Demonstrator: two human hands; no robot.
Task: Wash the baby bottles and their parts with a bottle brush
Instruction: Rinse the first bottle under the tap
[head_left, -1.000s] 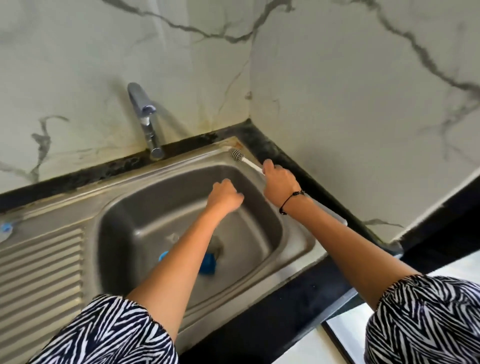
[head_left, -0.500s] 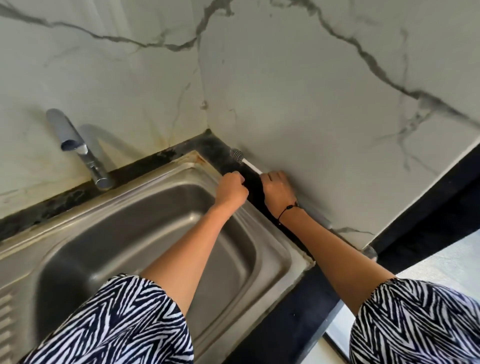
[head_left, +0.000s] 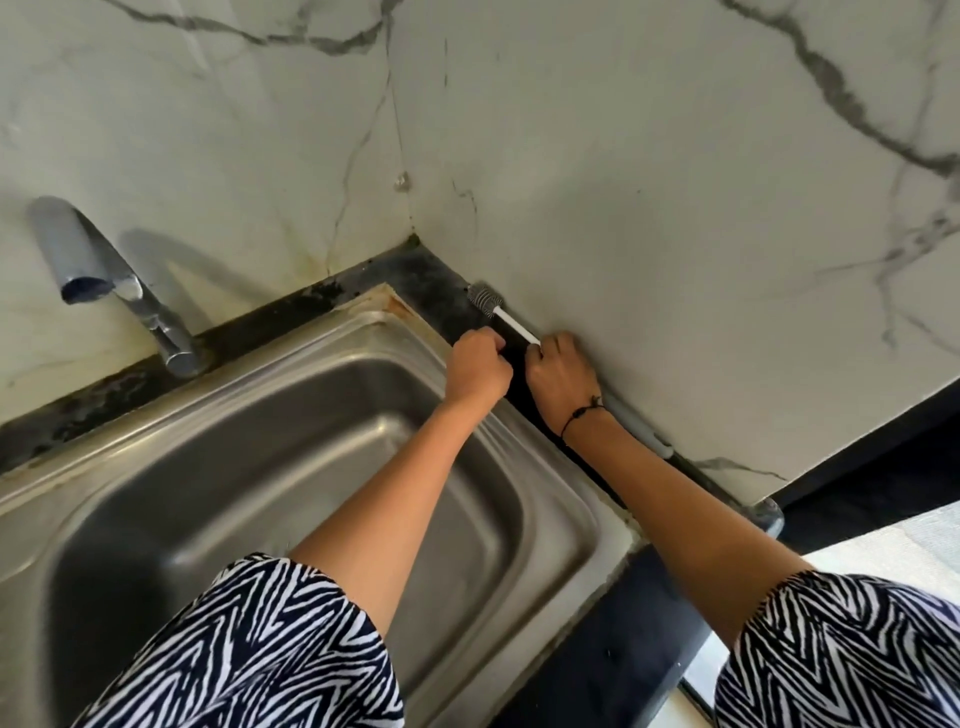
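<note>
Nearest to me are the two zebra-print sleeves (head_left: 249, 649), both forearms reaching out over the steel sink (head_left: 156, 493) toward its far right corner. The basin shows bare steel in the part I can see; no bottle or bottle part is visible anywhere, so the washing itself does not look to be under way at this spot.

Further out, the left hand (head_left: 475, 366) is curled into a loose fist at the sink's far right rim, knuckles up. It sits just beside the right hand, and I cannot tell whether it holds anything, since the fingers turn away from me.

The right hand (head_left: 561, 371), with a dark cord bracelet (head_left: 582, 415) at the wrist, rests on the dark surface (head_left: 431, 291) against the marble wall (head_left: 623, 182). Its fingers are curled round the near end of the white handle of the bottle brush (head_left: 511, 325). The brush lies flat along the foot of the wall, its grey bristle head pointing away toward the corner. I'd judge it is kept there, out of the wet basin, and is either being picked up or set down.

Far left, the tap (head_left: 109, 280) stands at the back of the sink with no water running.
</note>
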